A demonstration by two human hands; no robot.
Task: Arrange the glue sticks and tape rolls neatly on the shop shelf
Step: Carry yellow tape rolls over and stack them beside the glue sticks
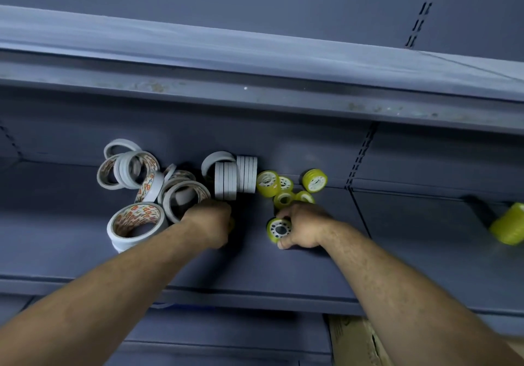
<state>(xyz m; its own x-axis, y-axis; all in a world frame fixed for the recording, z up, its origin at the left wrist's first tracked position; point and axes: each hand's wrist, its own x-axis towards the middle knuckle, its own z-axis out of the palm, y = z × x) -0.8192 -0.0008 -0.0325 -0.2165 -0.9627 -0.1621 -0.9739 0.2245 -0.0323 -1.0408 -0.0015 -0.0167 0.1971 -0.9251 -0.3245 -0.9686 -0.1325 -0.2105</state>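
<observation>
On the shelf (283, 269): heap of large tape rolls (133, 173) at left; on-edge row of rolls (235, 177) at centre, against the back panel (312, 144); cluster of small rolls (283, 188) just right of it. Before the cluster, one small roll (278, 229) lies within the right hand (303, 228).

One wide-angle camera, worn on the person's head, looks forward and down along both forearms into a grey shelf (283, 269) from close range. The right hand (304, 228), gripping a yellow tape roll (279, 229), sits near frame centre. The upper shelf (255, 62) looms above the grip, a cardboard box (351, 340) below it.
</observation>
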